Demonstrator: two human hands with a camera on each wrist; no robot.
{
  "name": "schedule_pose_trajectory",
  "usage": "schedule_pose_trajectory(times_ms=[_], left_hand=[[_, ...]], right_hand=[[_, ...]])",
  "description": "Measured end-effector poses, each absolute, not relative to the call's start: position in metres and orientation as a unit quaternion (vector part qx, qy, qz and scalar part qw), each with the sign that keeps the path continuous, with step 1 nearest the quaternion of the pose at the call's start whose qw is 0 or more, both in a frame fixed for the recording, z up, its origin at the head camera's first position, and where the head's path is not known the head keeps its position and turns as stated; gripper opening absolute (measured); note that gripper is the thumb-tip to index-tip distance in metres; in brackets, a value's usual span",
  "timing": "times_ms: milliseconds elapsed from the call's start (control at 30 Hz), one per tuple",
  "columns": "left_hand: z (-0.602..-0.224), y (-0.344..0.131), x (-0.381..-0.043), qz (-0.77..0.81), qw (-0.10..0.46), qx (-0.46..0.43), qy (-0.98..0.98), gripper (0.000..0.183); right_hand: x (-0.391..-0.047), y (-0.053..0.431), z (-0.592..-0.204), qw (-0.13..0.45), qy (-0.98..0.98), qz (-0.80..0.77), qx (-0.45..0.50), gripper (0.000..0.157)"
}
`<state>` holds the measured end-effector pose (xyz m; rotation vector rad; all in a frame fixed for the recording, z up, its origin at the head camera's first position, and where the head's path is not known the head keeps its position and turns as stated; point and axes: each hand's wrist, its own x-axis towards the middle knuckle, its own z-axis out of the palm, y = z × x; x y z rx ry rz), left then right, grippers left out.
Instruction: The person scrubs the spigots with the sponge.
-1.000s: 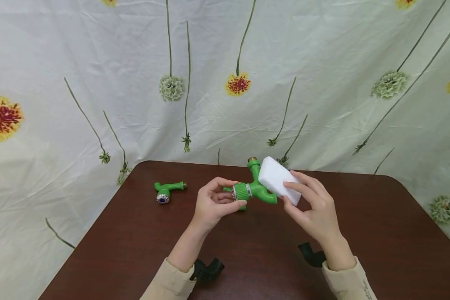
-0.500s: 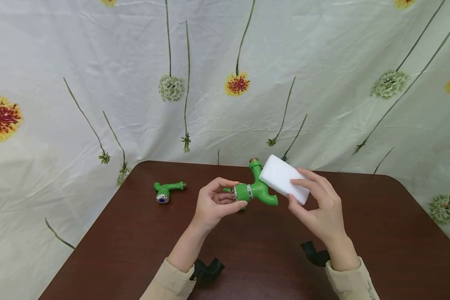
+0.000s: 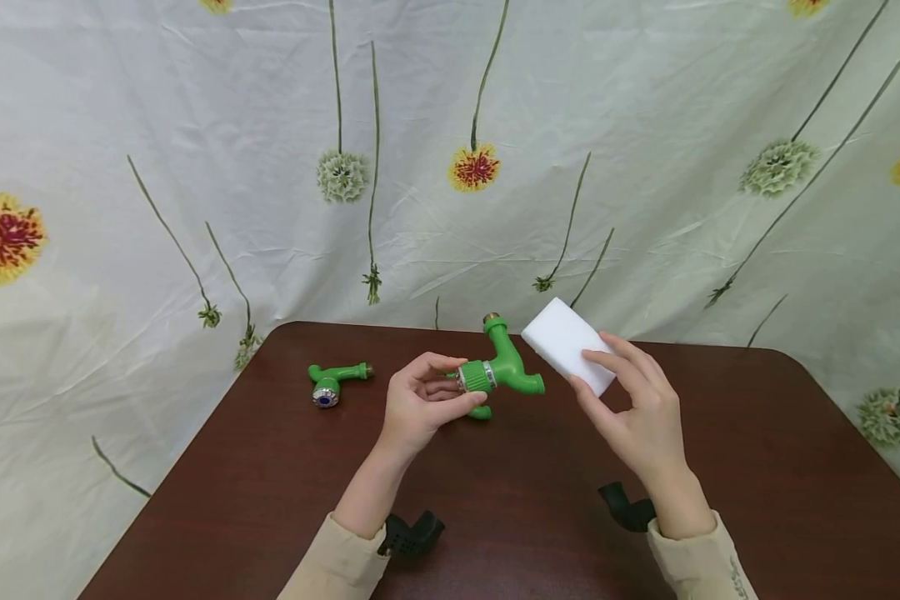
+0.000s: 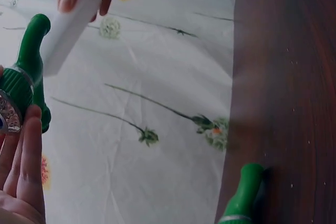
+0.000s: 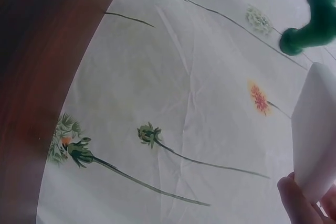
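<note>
My left hand point(image 3: 420, 400) pinches a green faucet point(image 3: 508, 367) by its ribbed knob, holding it above the table. The faucet's brass-threaded end points up and its spout points right. To the right, my right hand point(image 3: 641, 408) holds a white sponge block point(image 3: 570, 343) between thumb and fingers, tilted. A narrow gap separates the sponge from the faucet in the head view. In the left wrist view the faucet point(image 4: 32, 51) overlaps the sponge point(image 4: 71, 32). The right wrist view shows the sponge point(image 5: 314, 135) below the spout point(image 5: 307, 38).
A second green faucet point(image 3: 330, 383) lies on the dark brown table point(image 3: 510, 500) at the left. Another green faucet point(image 3: 480, 412) lies behind my left hand, mostly hidden. A flower-printed cloth point(image 3: 420, 233) hangs behind the table. Black wrist pieces point(image 3: 414, 533) sit at both cuffs.
The sponge has come away from the faucet body, going up and a little right over the second. The faucet has shifted slightly left and turned somewhat in my left hand's hold.
</note>
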<state>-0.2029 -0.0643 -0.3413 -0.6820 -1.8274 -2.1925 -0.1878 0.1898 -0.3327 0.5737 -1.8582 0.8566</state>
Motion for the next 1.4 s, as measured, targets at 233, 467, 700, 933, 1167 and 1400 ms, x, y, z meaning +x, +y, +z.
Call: schedule_pose_trajectory(times_ms=[233,467,700,933,1167,1400], left_hand=[[-0.354,-0.077,-0.220,-0.739,0.143,-0.150,-0.641,0.036],[-0.370,-0.088,-0.232,-0.738,0.155,-0.069,-0.653,0.034],[-0.387,-0.098,-0.240,-0.731,0.152,-0.005,-0.665,0.036],[-0.394,-0.109,-0.241,-0.727,0.134,0.044,-0.672,0.036],[-0.420,-0.117,-0.251,-0.701,0.139,0.084,-0.694,0.038],[-0.427,-0.124,-0.253,-0.680,0.126,0.121,-0.712,0.042]], right_hand=[[-0.185,0.189,-0.331,0.483,-0.766,0.353,0.237,0.038],[-0.185,0.188,-0.332,0.480,-0.765,0.357,0.240,0.039],[-0.185,0.188,-0.332,0.478,-0.765,0.358,0.241,0.038],[-0.184,0.189,-0.332,0.463,-0.769,0.366,0.247,0.028],[-0.182,0.187,-0.331,0.454,-0.773,0.371,0.241,0.033],[-0.182,0.187,-0.330,0.451,-0.776,0.372,0.238,0.034]])
